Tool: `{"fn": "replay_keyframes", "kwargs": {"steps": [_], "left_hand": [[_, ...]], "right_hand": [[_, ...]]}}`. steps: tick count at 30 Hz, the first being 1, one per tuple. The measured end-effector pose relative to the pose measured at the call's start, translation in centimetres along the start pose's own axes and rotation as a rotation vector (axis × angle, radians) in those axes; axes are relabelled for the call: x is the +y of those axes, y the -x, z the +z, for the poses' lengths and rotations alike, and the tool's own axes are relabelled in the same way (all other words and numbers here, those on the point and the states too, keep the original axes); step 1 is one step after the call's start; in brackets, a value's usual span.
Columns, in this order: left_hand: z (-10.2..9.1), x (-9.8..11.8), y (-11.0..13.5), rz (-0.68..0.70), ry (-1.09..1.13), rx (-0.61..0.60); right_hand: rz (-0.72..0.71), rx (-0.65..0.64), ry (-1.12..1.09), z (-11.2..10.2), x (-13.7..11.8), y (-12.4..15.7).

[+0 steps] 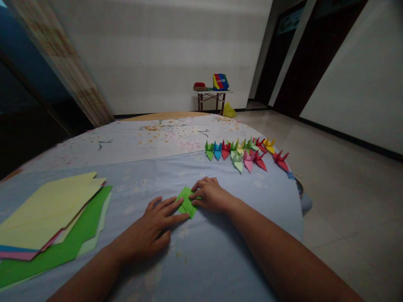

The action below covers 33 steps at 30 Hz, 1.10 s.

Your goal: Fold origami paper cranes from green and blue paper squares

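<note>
Two bare hands meet on a small folded green paper, angular and creased, lying flat on the pale blue cloth of the round counter. The left hand lies flat, fingers spread, fingertips pressing the paper's near corner. The right hand rests curled on its far edge; whether it pinches cannot be told. Loose matte coloured sheets lie at left; pointed paper cranes line the far right.
</note>
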<state>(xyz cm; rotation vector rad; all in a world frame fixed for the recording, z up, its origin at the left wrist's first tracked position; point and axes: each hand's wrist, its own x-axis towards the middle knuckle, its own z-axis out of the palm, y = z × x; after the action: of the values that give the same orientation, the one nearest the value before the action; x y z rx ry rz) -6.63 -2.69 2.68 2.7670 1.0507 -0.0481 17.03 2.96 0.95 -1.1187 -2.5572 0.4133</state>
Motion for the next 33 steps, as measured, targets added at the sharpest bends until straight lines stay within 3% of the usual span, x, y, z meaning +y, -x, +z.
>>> {"fn": "replay_keyframes", "kwargs": {"steps": [27, 33], "left_hand": [[0.0, 1.2, -0.3, -0.054, -0.039, 0.006], [1.0, 0.8, -0.2, -0.078, -0.003, 0.021]], "right_hand": [[-0.009, -0.001, 0.002, -0.3, -0.3, 0.1], [-0.001, 0.035, 0.017, 0.2, -0.7, 0.2]]}}
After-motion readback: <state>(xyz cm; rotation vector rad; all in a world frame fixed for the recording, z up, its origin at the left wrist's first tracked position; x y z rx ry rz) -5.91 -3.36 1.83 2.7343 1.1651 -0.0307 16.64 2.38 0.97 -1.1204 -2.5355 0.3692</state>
